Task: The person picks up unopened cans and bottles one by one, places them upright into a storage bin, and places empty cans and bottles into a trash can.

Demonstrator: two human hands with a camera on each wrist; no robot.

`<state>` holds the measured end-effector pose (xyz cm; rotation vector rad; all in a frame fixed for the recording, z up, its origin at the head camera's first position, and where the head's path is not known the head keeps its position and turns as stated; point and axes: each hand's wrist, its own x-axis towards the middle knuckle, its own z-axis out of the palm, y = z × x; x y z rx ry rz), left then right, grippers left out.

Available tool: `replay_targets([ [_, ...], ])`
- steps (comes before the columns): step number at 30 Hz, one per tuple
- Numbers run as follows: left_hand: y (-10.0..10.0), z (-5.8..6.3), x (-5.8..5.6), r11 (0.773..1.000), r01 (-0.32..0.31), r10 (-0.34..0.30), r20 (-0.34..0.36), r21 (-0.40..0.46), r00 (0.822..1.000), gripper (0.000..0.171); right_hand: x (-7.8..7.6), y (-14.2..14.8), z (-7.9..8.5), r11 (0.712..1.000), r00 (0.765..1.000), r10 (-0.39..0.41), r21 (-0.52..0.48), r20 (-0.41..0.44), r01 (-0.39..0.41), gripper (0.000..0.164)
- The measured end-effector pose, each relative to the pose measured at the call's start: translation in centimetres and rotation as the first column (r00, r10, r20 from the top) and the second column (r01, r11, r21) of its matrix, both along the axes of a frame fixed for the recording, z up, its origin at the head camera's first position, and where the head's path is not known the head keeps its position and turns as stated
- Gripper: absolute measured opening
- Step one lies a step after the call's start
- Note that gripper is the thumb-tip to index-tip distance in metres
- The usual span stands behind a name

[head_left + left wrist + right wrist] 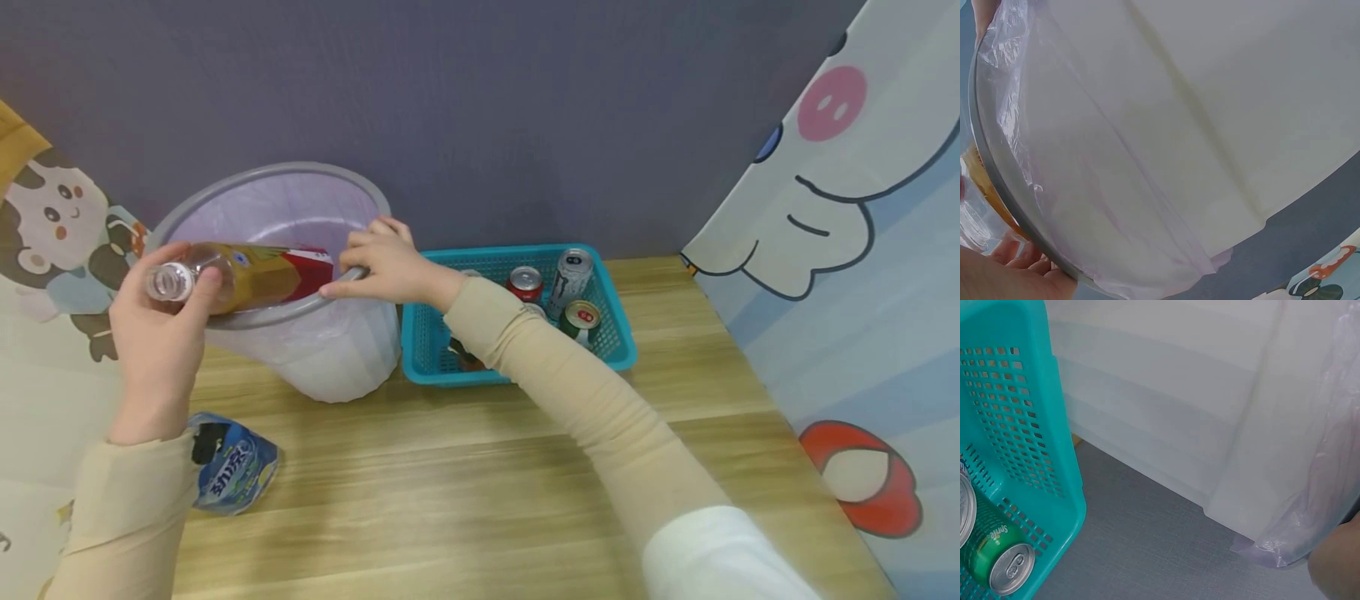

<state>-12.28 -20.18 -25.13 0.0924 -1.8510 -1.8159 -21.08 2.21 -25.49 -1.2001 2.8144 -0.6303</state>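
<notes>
A white trash bin (341, 358) with a grey rim and a thin pale purple liner leans toward me in the head view. My left hand (161, 350) holds a clear plastic bottle (258, 275) near its neck, the thumb on the bottle's shoulder. Its yellow and red label end lies over the bin's mouth, the uncapped-looking neck pointing left. In the left wrist view, the fingers of that hand (1019, 275) lie along the rim. Across the opening, my right hand (386, 265) grips the rim on the right, fingers over the top and thumb outside.
A teal plastic basket (622, 354) holding several drink cans stands right of the bin, partly under my right forearm. Among them is a green Sprite can (997, 553). A blue pouch (234, 467) lies on the wooden table (420, 500) beside my left wrist. A grey wall rises behind.
</notes>
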Motion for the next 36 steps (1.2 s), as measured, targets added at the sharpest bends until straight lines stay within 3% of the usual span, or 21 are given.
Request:
replay_targets([
  [11,0.05,-0.22,0.10,0.997,-0.028,0.030,0.029,-0.077,0.999,0.037,0.01,-0.02,-0.03,1.000,1.000,-0.001,0.008,-0.002,0.001,0.033],
  [15,-0.03,-0.39,-0.06,0.990,-0.042,0.044,0.016,-0.136,0.999,0.031,0.02,-0.06,-0.05,1.000,1.000,-0.001,0.014,0.002,0.001,0.034],
  [25,-0.02,-0.49,0.14,0.972,-0.050,0.067,0.067,-0.230,0.995,0.024,-0.09,-0.04,-0.09,1.000,1.000,-0.003,0.013,0.002,0.002,0.034],
  [36,-0.05,-0.73,0.13,0.967,-0.035,0.041,0.019,-0.252,0.999,0.023,-0.24,0.01,-0.18,1.000,1.000,0.004,0.006,0.006,-0.004,0.034],
])
